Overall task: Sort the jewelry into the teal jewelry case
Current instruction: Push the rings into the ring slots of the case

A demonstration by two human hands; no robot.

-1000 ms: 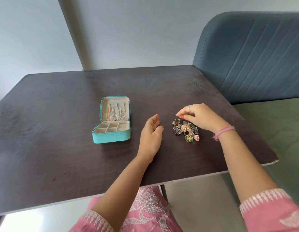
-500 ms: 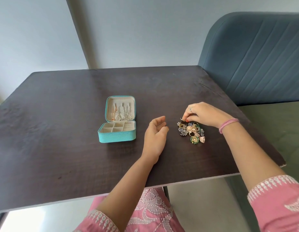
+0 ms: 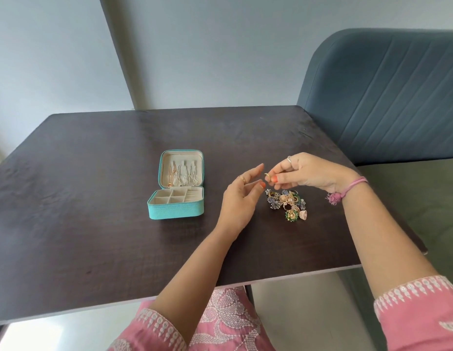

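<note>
Lifted off the jewelry pile [image 3: 287,202] since a moment ago, the right hand [image 3: 311,173] now pinches a small gold ring [image 3: 269,176] between thumb and fingertips above the bench [image 3: 93,198]. Beside it, the left hand [image 3: 241,198] has risen, fingers relaxed and holding nothing. Left of centre sits the teal jewelry case [image 3: 178,186], lid open, chains hanging inside.

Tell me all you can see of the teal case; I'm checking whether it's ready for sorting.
The teal jewelry case sits open on the dark table, left of both hands, touched by neither. Its textured teal shell has rounded corners and a cream lining. The upright lid holds hanging chains; the base has small square compartments, seemingly empty, and a ridged section.
</note>
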